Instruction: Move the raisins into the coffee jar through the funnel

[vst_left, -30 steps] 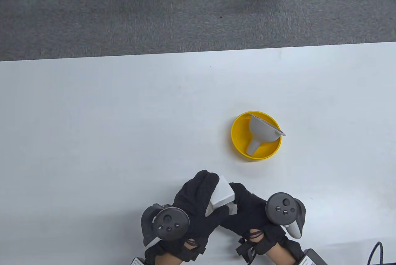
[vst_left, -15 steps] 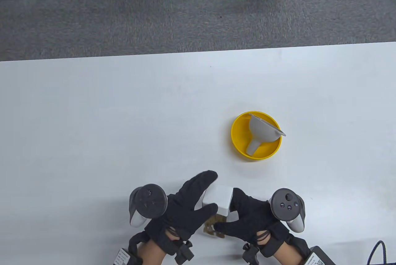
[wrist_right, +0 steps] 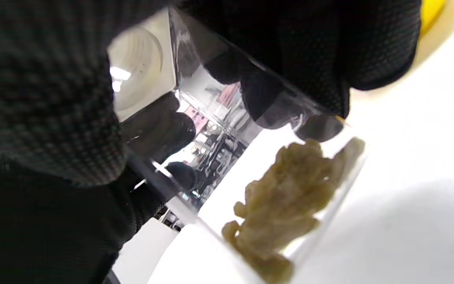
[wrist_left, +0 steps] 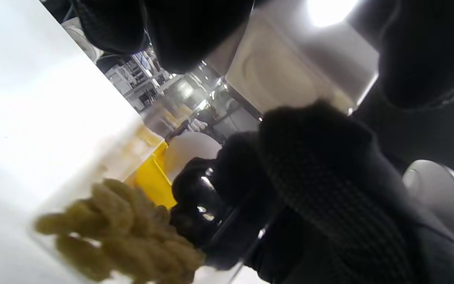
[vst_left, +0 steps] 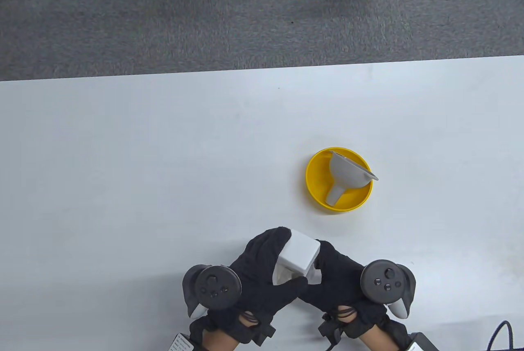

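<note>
Both hands are on the raisin container (vst_left: 299,256) at the near edge of the counter (vst_left: 163,162). It's a clear square tub with a white lid (vst_left: 302,251), tilted off upright. Left hand (vst_left: 262,271) wraps the left side with its thumb across the near face; right hand (vst_left: 339,277) grips the right side. Raisins (wrist_right: 286,197) sit clumped in the bottom corner, visible in both wrist views. Can't tell if the lid is loosened yet; it looks seated.

Funnel (vst_left: 346,175) lies on its side in the yellow bowl (vst_left: 317,187), further back and to the right, well apart from the hands. No coffee jar in any view, so the target spot is unknown.

Risks as I read it:
- Lid is probably press-fit. If it pops while the tub is tilted, the raisins spill onto the counter near the edge and may go onto the floor.
- Clear walls look thin. Squeezing hard to brace against the lid could flex the tub and kick the lid off suddenly.
- Gloves on smooth plastic could slip and let the tub twist.
- Funnel leans loose on the bowl rim. A one-handed grab could tip or drag the bowl.
- Raisins are sticky and clumped, so they'll likely bridge in the funnel neck.
</note>
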A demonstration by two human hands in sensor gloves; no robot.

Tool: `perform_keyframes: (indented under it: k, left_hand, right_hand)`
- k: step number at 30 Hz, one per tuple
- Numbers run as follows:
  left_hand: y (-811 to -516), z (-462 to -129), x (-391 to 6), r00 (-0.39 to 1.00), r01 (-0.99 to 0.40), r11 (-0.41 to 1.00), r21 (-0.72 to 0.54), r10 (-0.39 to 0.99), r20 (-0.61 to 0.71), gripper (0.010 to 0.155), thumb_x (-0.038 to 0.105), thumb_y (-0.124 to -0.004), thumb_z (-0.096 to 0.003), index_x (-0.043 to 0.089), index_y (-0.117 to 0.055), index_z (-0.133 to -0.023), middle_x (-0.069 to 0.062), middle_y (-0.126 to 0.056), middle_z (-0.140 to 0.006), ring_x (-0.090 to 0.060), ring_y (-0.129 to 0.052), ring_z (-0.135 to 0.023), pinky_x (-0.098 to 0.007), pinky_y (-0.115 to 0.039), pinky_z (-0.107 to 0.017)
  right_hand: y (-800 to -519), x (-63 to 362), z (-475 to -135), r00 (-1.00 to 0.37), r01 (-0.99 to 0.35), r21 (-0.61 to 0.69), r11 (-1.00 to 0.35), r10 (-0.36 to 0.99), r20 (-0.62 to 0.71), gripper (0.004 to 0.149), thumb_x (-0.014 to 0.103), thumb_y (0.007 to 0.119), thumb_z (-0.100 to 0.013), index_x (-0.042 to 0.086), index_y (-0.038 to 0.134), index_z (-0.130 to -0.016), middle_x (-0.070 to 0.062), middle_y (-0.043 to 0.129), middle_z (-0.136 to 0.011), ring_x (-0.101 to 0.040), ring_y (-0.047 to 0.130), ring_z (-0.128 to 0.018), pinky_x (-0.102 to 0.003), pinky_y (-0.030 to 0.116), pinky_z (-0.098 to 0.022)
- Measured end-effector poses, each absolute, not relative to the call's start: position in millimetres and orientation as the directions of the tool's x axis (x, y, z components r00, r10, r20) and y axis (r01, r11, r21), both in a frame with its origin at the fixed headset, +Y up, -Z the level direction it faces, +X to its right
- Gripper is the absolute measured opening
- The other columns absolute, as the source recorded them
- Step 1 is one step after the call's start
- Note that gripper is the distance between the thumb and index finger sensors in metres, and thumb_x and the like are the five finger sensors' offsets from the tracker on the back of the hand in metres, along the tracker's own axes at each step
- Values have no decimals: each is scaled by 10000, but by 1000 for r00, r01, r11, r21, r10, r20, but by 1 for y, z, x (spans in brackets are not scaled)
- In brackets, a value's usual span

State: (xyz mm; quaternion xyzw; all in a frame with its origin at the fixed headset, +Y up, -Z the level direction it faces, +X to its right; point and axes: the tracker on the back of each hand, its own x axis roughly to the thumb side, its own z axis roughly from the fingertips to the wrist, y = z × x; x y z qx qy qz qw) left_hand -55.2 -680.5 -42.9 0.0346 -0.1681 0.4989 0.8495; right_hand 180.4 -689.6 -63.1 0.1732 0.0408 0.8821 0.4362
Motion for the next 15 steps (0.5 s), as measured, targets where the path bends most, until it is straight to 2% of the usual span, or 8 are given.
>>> perform_keyframes:
  k: [2, 4, 7, 8, 10, 12, 13, 15]
  left_hand:
    - [-678, -43, -55, 486, -838, 540, -82, 806, 338, 960, 762, -907, -402, 295, -448, -1104, -94, -689, -1134, -411, -716, -1020, -609, -635, -740]
    - [-676, -42, -56, 457, -857, 510, -73, 817, 351, 948, 747, -943, -397, 273, -506, -1091, -104, -741, -1110, -422, -746, -1005, -608, -644, -737]
    - [-674, -40, -54, 439, -869, 492, -54, 817, 373, 861, 698, -966, -406, 290, -587, -1062, -62, -822, -1073, -386, -823, -980, -596, -677, -733]
    - [-673, -42, -55, 417, -877, 477, -66, 821, 389, 846, 709, -966, -401, 306, -606, -1052, -46, -847, -1053, -367, -850, -963, -582, -695, -729]
    - [-675, -48, -58, 219, -911, 325, -254, 903, 370, 818, 688, -973, -397, 336, -624, -1048, -45, -849, -1057, -366, -835, -973, -593, -676, -736]
    - [-677, -51, -58, 78, -875, 221, -431, 942, 326, 811, 663, -971, -423, 348, -598, -1071, -52, -806, -1096, -380, -754, -1007, -613, -624, -749]
    - [-679, -52, -58, 80, -850, 233, -473, 944, 320, 817, 681, -946, -436, 368, -562, -1085, -20, -772, -1120, -371, -683, -1020, -600, -599, -760]
    - [-679, -54, -58, 121, -833, 281, -477, 933, 338, 831, 696, -915, -440, 401, -511, -1103, 54, -721, -1163, -351, -625, -1012, -562, -583, -766]
  right_hand:
    - [-689, 179, -61, -560, -750, 223, -623, 777, 289, 932, 629, 1078, -267, 61, 684, -892, -225, 919, -817, -428, 1012, -633, -594, 829, -508]
    - [-688, 180, -61, -544, -753, 231, -617, 780, 310, 929, 625, 1079, -268, 55, 687, -888, -229, 921, -810, -433, 1011, -625, -597, 826, -508]
    - [-686, 177, -61, -503, -739, 310, -599, 795, 339, 924, 620, 1081, -273, 51, 693, -889, -234, 927, -805, -435, 1012, -625, -598, 823, -510]
    - [-688, 177, -62, -476, -734, 361, -575, 815, 331, 926, 652, 1056, -273, 63, 693, -888, -212, 936, -805, -404, 1032, -621, -573, 849, -506]
    - [-691, 178, -66, -303, -758, 511, -406, 912, 276, 927, 631, 1070, -277, 53, 690, -895, -227, 931, -810, -423, 1020, -629, -586, 833, -514]
    - [-689, 179, -68, -244, -722, 597, -350, 936, 254, 942, 622, 1070, -280, 54, 671, -918, -222, 927, -821, -427, 1017, -642, -587, 829, -526]
    - [-688, 179, -66, -234, -705, 623, -337, 941, 245, 954, 615, 1068, -283, 55, 650, -934, -219, 922, -826, -425, 1015, -649, -587, 827, -530]
    - [-688, 180, -65, -273, -718, 577, -390, 920, 281, 1004, 617, 1064, -278, 78, 600, -986, -194, 926, -837, -419, 1023, -658, -585, 835, -533]
